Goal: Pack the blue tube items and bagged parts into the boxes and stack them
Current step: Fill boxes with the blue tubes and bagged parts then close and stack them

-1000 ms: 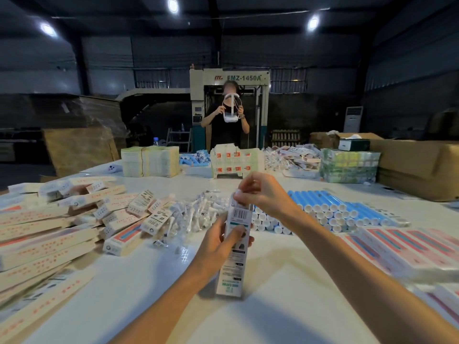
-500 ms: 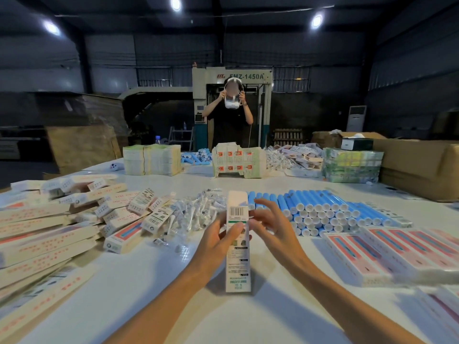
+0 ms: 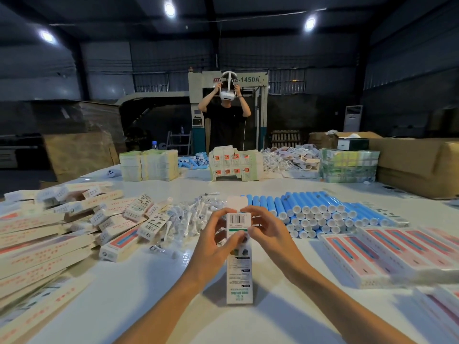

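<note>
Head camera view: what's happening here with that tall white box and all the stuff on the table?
A person is packing by hand. Their left hand and right hand both grip a narrow white carton stood upright on the white table, its top flap open. Just beyond it lie a heap of bagged parts and rows of blue tubes. Loose cartons lie piled to the left, pink-fronted boxes to the right.

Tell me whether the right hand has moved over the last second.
Yes. The right hand has dropped from the box top to its side, lower and nearer against the blue tubes.
</note>
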